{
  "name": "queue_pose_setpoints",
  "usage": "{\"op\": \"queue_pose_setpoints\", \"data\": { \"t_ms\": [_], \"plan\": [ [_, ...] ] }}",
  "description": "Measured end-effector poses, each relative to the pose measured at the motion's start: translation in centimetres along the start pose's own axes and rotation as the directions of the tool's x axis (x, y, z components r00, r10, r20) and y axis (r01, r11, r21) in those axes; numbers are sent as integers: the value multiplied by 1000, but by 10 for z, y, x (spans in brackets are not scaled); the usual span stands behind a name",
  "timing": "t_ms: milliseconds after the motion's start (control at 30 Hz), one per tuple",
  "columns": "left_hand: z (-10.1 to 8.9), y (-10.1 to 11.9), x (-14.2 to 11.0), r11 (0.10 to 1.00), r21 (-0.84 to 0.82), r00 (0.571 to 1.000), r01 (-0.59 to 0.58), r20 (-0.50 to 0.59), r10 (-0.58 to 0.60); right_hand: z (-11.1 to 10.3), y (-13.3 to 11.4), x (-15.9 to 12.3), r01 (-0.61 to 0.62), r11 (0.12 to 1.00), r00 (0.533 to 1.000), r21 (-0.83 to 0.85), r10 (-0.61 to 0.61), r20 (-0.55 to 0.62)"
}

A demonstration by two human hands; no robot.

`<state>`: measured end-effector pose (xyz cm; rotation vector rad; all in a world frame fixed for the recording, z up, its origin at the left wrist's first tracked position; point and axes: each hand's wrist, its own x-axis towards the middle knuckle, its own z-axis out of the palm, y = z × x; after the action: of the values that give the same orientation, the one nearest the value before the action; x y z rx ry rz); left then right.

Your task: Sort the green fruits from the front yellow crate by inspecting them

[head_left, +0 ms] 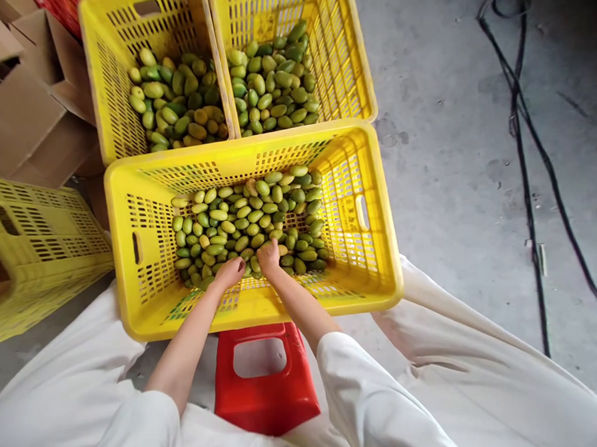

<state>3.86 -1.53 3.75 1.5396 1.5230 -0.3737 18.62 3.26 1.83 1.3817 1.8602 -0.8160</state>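
Note:
A yellow plastic crate point(263, 313) stands in front of me, its bottom covered with small oval fruits point(243, 223) in green and yellow-green. Both hands reach over the near wall to the front edge of the fruit layer. My left hand point(230, 274) is closed with curled fingers, close beside the fruits. A little to its right, my right hand point(269, 257) is also closed, down among the fruits, with a yellowish fruit point(282, 250) beside it. Whatever lies inside either hand is hidden by the fingers.
Behind stand two more yellow crates, left point(116, 93) and right point(340, 54), holding similar fruits. Another yellow crate point(43, 223) and cardboard boxes point(17, 118) are at left. A red stool point(268, 405) sits between my legs. Black cable point(523, 172) lies on the floor at right.

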Motion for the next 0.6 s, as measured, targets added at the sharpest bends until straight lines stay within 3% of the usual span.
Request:
{"op": "queue_pose_setpoints", "data": {
  "t_ms": [233, 367, 467, 600],
  "plan": [
    [7, 4, 1, 998, 58, 999, -33, -30, 35, 1, 5, 6, -18, 995, 999, 99, 20, -25],
    [4, 11, 6, 982, 129, 984, -136, -93, 149, -1, 5, 9, -35, 984, 998, 174, 43, -39],
    [0, 22, 22, 962, 162, 972, -221, -46, 231, -2, 4, 10, -51, 969, 998, 240, 60, -29],
    [9, 42, 50, 960, 204, 982, -189, 29, 187, -1, 17, 10, -66, 937, 997, 342, 75, -14]
  ]
}}
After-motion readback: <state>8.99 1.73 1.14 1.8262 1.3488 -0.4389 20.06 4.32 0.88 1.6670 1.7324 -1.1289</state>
